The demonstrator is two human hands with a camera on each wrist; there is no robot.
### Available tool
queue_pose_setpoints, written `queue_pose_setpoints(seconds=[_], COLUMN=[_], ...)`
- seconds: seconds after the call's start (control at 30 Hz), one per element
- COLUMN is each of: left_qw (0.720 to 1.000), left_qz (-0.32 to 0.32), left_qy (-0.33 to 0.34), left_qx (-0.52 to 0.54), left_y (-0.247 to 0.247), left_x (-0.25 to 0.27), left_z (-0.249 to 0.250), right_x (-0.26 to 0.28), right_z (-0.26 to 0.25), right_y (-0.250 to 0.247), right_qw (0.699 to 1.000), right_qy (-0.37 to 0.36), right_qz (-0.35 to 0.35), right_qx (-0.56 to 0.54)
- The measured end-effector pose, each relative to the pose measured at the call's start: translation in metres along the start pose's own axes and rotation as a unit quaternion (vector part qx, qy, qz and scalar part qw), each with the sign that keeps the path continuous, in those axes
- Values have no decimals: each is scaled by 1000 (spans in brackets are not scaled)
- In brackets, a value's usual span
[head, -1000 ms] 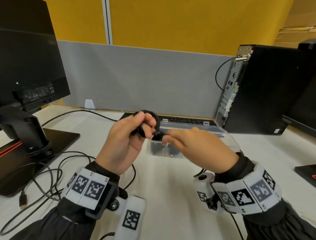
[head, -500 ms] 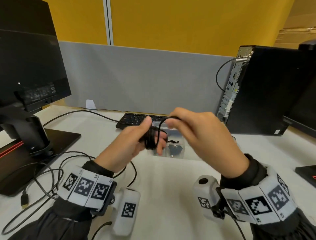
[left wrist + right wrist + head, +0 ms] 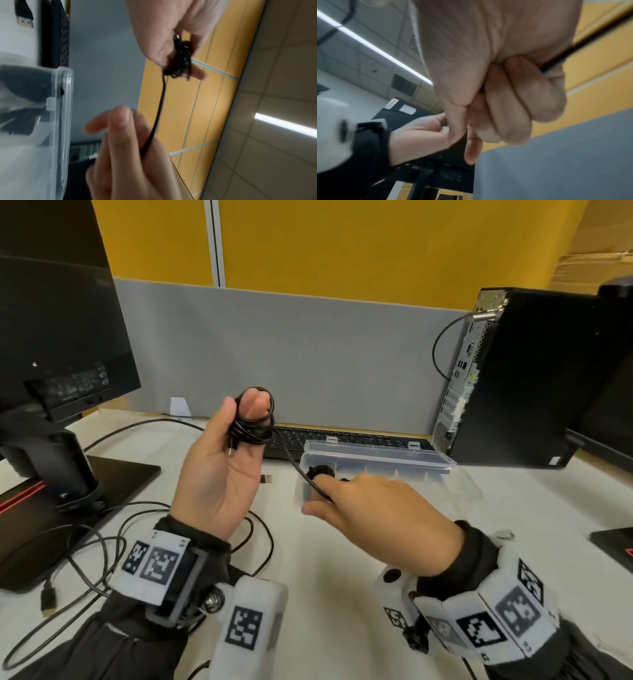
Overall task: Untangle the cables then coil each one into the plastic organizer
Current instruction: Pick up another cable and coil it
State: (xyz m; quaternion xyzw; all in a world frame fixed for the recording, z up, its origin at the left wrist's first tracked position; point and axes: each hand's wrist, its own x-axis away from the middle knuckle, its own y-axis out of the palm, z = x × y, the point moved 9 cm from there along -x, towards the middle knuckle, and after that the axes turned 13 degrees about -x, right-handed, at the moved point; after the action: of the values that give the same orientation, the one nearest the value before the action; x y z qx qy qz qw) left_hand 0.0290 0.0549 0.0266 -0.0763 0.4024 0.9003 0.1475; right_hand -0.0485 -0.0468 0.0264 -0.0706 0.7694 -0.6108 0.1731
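yellow wall (image 3: 342,241), grey partition (image 3: 291,354), white desk (image 3: 325,577)

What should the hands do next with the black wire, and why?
Probably swing the right hand up and over to lay one more loop on the coil. The left hand holds that coil wound round its fingers, and a loose stretch of black cable runs down to the right hand, unwound, above the open plastic organizer.

Right hand (image 3: 373,511) covers the near end of the plastic organizer (image 3: 376,455) — what's in that compartment can't be read. Black cable (image 3: 253,429) vanishes under the right hand's fingers (image 3: 518,102); its free end is hidden, and the left wrist view is motion-blurred
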Motion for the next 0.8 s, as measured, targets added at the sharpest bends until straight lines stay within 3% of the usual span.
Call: queue_pose_setpoints(seconds=[0.07, 0.13, 0.27, 0.43, 0.53, 0.67, 0.8], left_qw=[998, 992, 934, 866, 800, 667, 636], left_qz=[27, 3, -65, -241, -249, -105, 15], left_qy=[9, 0, -14, -70, 9, 169, 234], left_qx=[-48, -125, -350, -432, -545, -718, -735], left_y=[-11, -7, 13, 41, 41, 24, 9], left_x=[-4, -4, 6, 29, 27, 12, 5], left_z=[2, -2, -23, -53, -43, -8, 22], right_x=[4, 6, 13, 23, 16, 3, 4], right_z=[-18, -29, -25, 10, 34, 47, 27], right_y=[-5, -15, -39, -77, -68, -32, -2], right_qw=[999, 995, 980, 951, 958, 987, 982], right_qy=[-27, -37, -33, -5, 24, 67, 39], right_qz=[20, 54, 187, 295, 251, 101, -72], right_qx=[31, 76, 61, -95, -133, -103, -170])
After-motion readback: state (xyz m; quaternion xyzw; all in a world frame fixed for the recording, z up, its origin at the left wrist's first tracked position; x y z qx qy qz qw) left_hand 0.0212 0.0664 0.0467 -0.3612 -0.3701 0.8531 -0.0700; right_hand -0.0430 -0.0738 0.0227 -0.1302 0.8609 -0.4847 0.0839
